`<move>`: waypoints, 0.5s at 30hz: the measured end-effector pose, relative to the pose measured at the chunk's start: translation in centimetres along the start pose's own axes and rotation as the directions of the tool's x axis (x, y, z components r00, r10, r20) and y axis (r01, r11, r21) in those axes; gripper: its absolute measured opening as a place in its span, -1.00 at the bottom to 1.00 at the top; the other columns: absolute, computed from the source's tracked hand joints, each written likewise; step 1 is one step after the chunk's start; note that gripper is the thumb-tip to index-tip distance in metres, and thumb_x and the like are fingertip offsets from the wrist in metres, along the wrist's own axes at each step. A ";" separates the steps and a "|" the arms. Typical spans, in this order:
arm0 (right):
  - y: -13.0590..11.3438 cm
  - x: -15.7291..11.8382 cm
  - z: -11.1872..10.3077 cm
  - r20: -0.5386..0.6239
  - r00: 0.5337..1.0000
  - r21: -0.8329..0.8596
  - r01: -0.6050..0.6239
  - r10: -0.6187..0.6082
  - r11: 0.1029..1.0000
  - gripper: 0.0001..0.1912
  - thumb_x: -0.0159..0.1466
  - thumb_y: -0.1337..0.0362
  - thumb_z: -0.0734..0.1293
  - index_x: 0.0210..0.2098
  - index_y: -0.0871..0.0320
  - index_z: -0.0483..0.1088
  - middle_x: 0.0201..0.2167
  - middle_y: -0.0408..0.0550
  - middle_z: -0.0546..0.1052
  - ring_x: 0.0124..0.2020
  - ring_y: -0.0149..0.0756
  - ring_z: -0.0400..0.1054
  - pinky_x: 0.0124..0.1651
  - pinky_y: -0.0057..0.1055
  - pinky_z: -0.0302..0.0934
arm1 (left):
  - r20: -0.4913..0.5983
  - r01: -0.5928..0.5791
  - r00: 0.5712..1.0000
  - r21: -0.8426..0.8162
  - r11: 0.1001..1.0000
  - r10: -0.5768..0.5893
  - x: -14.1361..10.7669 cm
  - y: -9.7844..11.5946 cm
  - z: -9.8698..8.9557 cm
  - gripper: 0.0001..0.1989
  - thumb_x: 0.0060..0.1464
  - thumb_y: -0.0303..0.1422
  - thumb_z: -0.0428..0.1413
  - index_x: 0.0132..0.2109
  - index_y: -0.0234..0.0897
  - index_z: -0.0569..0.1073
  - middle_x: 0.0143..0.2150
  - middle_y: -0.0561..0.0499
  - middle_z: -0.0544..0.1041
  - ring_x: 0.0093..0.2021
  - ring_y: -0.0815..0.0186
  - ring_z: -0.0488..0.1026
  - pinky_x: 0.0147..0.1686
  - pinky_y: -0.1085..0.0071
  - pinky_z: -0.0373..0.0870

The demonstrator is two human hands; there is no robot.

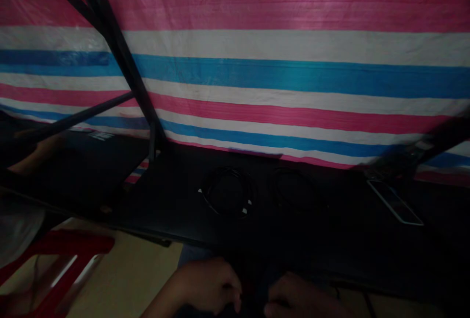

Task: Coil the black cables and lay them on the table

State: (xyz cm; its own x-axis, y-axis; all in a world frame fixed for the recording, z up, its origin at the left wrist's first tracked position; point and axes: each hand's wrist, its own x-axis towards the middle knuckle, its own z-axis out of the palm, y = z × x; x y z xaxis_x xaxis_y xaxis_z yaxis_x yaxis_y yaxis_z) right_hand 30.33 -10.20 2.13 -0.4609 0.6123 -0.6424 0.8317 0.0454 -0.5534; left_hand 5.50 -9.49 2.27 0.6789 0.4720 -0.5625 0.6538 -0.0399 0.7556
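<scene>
Other person: a hand (pixel 33 154) rested on the far-left dark surface, a pale sleeve (pixel 14 230) below it; not the wearer's.
Red chair: plastic chair (pixel 62 259) sat at lower left on the pale floor (pixel 128 279).
Frame: black metal bars (pixel 110 39) crossed the upper left, in front of the striped tarp (pixel 293 63).
Left hand: left hand (pixel 209 286) lay low at the near edge of the black tabletop (pixel 330 239), fingers curled down; grip unclear, too dark to tell if it held anything.
Cable: coiled black cable (pixel 227 193) with white plugs lay flat mid-tabletop, well apart from both hands.
Second coil: fainter cable coil (pixel 293 188) lay just right of the first.
Right hand: right hand (pixel 293 298) sat just beside the left, knuckles up; cannot tell whether clenched.
Phone: flat device (pixel 394 203) lay at the right of the tabletop.
</scene>
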 end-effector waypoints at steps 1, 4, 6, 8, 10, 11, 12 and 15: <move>-0.2 0.2 0.4 0.003 1.000 0.006 -0.019 0.019 1.000 -0.74 0.25 0.11 0.32 -0.22 0.07 0.60 -0.14 -0.03 0.61 -0.17 -0.20 0.44 -0.21 -0.38 0.14 | -0.023 -0.014 1.000 0.055 0.998 0.016 0.6 0.0 0.5 -0.62 0.09 -0.53 0.00 -0.17 -0.11 0.67 -0.57 0.14 0.45 -0.52 0.37 0.38 -0.53 0.52 0.18; -0.5 0.8 1.4 0.069 0.995 -0.028 -0.074 0.075 0.997 -0.71 0.24 0.08 0.32 -0.18 0.06 0.60 -0.17 -0.03 0.61 -0.23 -0.20 0.44 -0.27 -0.37 0.13 | -0.034 -0.029 0.999 0.197 0.980 0.037 2.1 0.3 1.8 -0.68 0.03 -0.52 0.07 -0.21 -0.09 0.67 -0.39 0.09 0.64 -0.45 0.32 0.46 -0.53 0.48 0.16; -0.2 0.7 1.5 0.088 0.993 -0.061 -0.078 0.083 0.995 -0.69 0.23 0.10 0.32 -0.15 0.07 0.59 -0.16 -0.01 0.60 -0.21 -0.18 0.43 -0.26 -0.35 0.14 | -0.035 -0.031 0.999 0.209 0.977 0.039 2.1 0.4 2.1 -0.71 0.02 -0.50 0.10 -0.22 -0.10 0.67 -0.31 0.07 0.68 -0.43 0.30 0.49 -0.53 0.47 0.17; 0.5 0.2 0.8 0.063 0.994 -0.065 -0.083 0.087 0.994 -0.70 0.23 0.12 0.32 -0.15 0.08 0.59 -0.13 -0.01 0.60 -0.18 -0.17 0.44 -0.21 -0.35 0.16 | -0.040 -0.039 0.998 0.149 0.988 0.046 1.4 0.6 1.7 -0.75 0.09 -0.47 0.08 -0.24 -0.14 0.65 -0.30 0.06 0.68 -0.42 0.31 0.50 -0.50 0.47 0.20; 1.3 -0.5 -0.4 0.029 0.994 -0.047 -0.108 0.110 0.993 -0.74 0.22 0.13 0.32 -0.22 0.10 0.58 -0.18 -0.04 0.60 -0.20 -0.19 0.44 -0.22 -0.37 0.17 | -0.037 -0.052 0.998 0.078 0.996 0.055 0.3 0.5 0.9 -0.73 0.18 -0.44 0.01 -0.29 -0.17 0.62 -0.33 0.06 0.67 -0.40 0.34 0.50 -0.45 0.48 0.24; 1.6 -0.8 -0.9 0.022 0.992 -0.040 -0.127 0.128 0.991 -0.77 0.20 0.14 0.33 -0.27 0.10 0.57 -0.22 -0.06 0.60 -0.23 -0.20 0.44 -0.24 -0.39 0.17 | -0.040 -0.043 0.998 0.059 0.997 0.046 -0.2 0.5 0.6 -0.71 0.19 -0.44 -0.01 -0.31 -0.18 0.61 -0.34 0.06 0.66 -0.40 0.35 0.50 -0.43 0.49 0.25; 1.9 -1.1 -1.3 0.011 0.990 -0.035 -0.142 0.143 0.989 -0.79 0.19 0.14 0.33 -0.32 0.11 0.56 -0.27 -0.08 0.59 -0.26 -0.22 0.44 -0.27 -0.40 0.17 | -0.046 -0.026 0.999 0.049 0.998 0.028 -0.5 0.3 0.5 -0.71 0.19 -0.44 -0.01 -0.33 -0.18 0.61 -0.35 0.06 0.66 -0.40 0.36 0.50 -0.41 0.49 0.26; 2.3 -1.1 -1.4 -0.012 0.990 -0.040 -0.141 0.140 0.989 -0.83 0.15 0.16 0.35 -0.40 0.10 0.55 -0.37 -0.11 0.58 -0.35 -0.25 0.42 -0.34 -0.41 0.16 | -0.137 0.072 0.989 0.087 0.994 -0.059 -0.4 -0.8 1.9 -0.77 0.15 -0.37 0.05 -0.34 -0.15 0.62 -0.36 0.04 0.66 -0.39 0.30 0.53 -0.44 0.45 0.25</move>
State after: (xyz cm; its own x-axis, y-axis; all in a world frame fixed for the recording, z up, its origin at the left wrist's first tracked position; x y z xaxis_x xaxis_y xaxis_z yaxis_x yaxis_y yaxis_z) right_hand 33.17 -9.63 2.32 -0.3361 0.6219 -0.7073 0.9000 -0.0093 -0.4358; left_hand 5.34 -11.30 1.26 0.5869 0.5894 -0.5552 0.7272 -0.0822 0.6815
